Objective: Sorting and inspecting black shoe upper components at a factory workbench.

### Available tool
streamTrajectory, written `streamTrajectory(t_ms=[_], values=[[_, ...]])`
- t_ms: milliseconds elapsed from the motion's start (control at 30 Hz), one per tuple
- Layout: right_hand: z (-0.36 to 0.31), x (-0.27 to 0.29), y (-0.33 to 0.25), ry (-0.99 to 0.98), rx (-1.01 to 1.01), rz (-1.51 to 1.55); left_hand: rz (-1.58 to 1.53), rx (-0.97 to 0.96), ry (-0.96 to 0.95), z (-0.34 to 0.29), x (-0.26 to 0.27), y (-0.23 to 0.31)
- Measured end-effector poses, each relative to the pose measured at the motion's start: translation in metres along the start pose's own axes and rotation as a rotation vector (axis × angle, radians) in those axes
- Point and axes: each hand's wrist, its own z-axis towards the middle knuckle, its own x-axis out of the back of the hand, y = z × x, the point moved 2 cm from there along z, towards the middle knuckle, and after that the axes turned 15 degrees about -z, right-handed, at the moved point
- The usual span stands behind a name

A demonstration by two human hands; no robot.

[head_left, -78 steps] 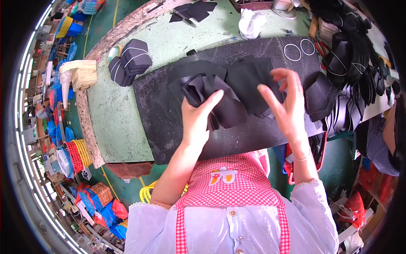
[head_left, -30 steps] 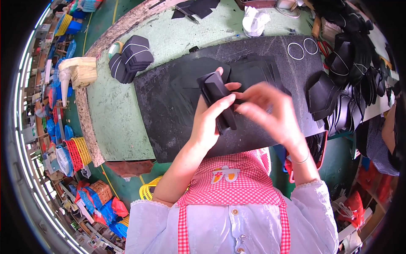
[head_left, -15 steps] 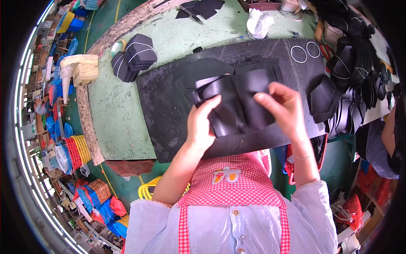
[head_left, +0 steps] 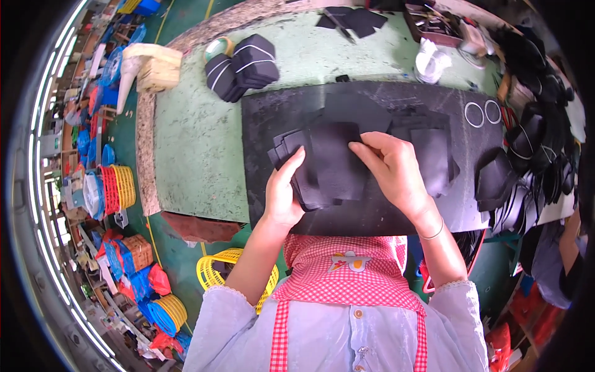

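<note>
Over a dark work mat [head_left: 396,220], my left hand [head_left: 282,195] grips a fanned stack of black leather-like pieces [head_left: 291,146] by their left side, thumb on top. My right hand [head_left: 396,167] pinches the upper right edge of one rectangular black piece [head_left: 338,164], thumb against forefinger. That piece lies partly over the fanned stack; whether it is apart from it cannot be made out. Beyond my hands, more flat black pieces [head_left: 353,108] lie on the mat. Another loose pile of black pieces [head_left: 434,152] spreads to the right of my right hand.
Banded black bundles [head_left: 255,62] stand beside a tape roll [head_left: 219,48] on the green table [head_left: 192,167]. Two white rings [head_left: 474,115] lie at the mat's right. Black pieces hang over the right edge. A wooden block with a horn-shaped part [head_left: 160,68] sits far left; a yellow basket [head_left: 207,273] is below.
The stack between my hands was bent and spread open; now it lies flatter, fanned in my left hand. My right hand has shifted inward onto one piece's edge. The view has swung left.
</note>
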Motion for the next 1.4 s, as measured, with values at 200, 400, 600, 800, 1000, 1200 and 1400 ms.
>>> streamTrajectory(t_ms=[200,400,600,800,1000,1200,1400], values=[[0.024,-0.003,0.005,-0.06,-0.098,-0.15,0.092,-0.184,0.07,-0.007,0.018,0.023],[0.021,-0.023,-0.012,-0.108,-0.014,0.129,0.137,-0.229,0.0,-0.005,0.009,0.023],[0.022,-0.022,-0.041,-0.073,0.03,0.065,0.192,-0.259,-0.067,-0.003,0.019,0.037],[0.024,-0.027,-0.056,-0.224,-0.025,-0.011,0.331,-0.314,0.117,-0.006,0.039,0.042],[0.034,-0.02,-0.036,0.234,0.168,-0.563,0.275,-0.336,0.114,-0.011,0.041,0.049],[0.039,-0.027,-0.027,0.042,0.153,-0.337,0.243,-0.328,-0.012,-0.008,0.032,0.049],[0.022,-0.034,-0.057,-0.106,0.041,-0.113,0.196,-0.327,-0.058,0.0,0.018,0.036]])
